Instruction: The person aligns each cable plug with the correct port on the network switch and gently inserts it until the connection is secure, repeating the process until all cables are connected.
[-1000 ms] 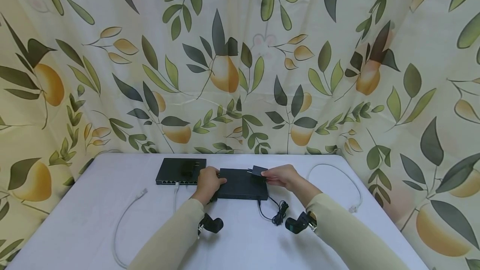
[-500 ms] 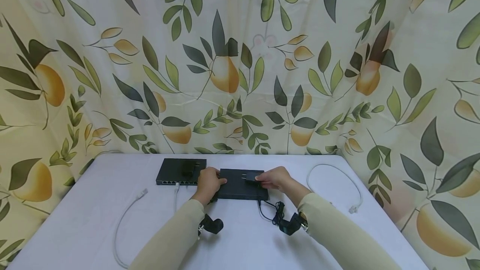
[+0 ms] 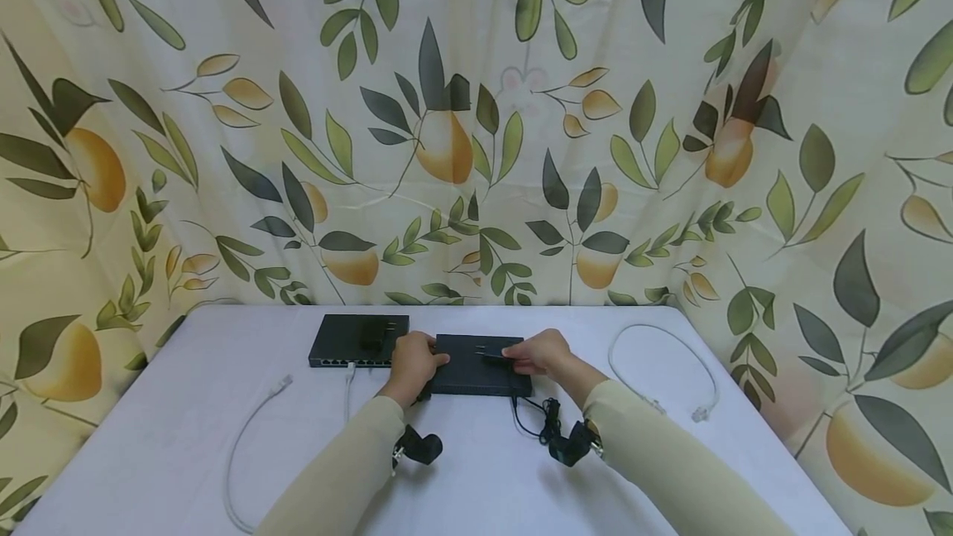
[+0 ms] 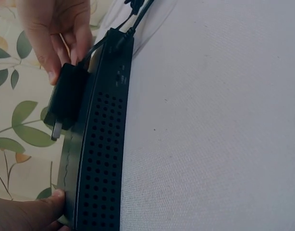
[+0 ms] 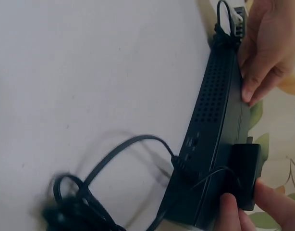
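A black perforated box [image 3: 469, 379], which looks like a network switch, sits on the white table. My left hand [image 3: 412, 364] grips its left end, the thumb on the top edge. My right hand [image 3: 542, 351] pinches a black power adapter [image 3: 493, 357] over the right part of the box's top. Its prongs point left. In the left wrist view the adapter [image 4: 68, 94] lies against or just over the top; I cannot tell which. A thin cord runs from it, and a plug sits in the box's front side. The right wrist view shows the adapter [image 5: 246, 168] between thumb and fingers.
To the left stands another black network switch [image 3: 328, 337] with a second adapter [image 3: 372, 334] on top and a white network cable [image 3: 349, 387] at its ports. Loose white cables [image 3: 238, 445] lie left and right. A bundled black cord [image 3: 552, 423] lies in front. A patterned curtain [image 3: 476, 255] hangs behind.
My right hand has moved left and lowered the adapter from the right end of the box onto or close over its top. My left hand has stayed put.
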The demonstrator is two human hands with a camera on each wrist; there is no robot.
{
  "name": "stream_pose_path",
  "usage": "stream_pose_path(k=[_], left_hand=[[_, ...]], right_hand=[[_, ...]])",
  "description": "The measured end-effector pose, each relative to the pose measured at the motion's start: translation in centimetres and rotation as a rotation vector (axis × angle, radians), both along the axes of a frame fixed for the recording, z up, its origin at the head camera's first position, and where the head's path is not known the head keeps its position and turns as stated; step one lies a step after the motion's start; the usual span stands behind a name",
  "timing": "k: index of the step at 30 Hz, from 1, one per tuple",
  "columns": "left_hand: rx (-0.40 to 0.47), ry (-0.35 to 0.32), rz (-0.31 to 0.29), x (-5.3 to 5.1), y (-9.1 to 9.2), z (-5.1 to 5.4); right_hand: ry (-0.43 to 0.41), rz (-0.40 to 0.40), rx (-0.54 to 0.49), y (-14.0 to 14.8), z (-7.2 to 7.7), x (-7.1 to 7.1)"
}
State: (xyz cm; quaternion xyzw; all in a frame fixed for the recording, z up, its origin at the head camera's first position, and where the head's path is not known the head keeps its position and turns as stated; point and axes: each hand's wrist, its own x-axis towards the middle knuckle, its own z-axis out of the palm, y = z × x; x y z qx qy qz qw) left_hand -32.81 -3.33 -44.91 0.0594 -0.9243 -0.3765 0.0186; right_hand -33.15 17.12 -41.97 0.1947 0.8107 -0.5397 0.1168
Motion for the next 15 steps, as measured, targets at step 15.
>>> stream_pose_path(k=[15], left_hand=[[0.038,-0.079,-0.100,-0.6,-0.9,0.2]], right_hand=[[0.001,0.029,-0.052,-1.4,0.3,0.0]])
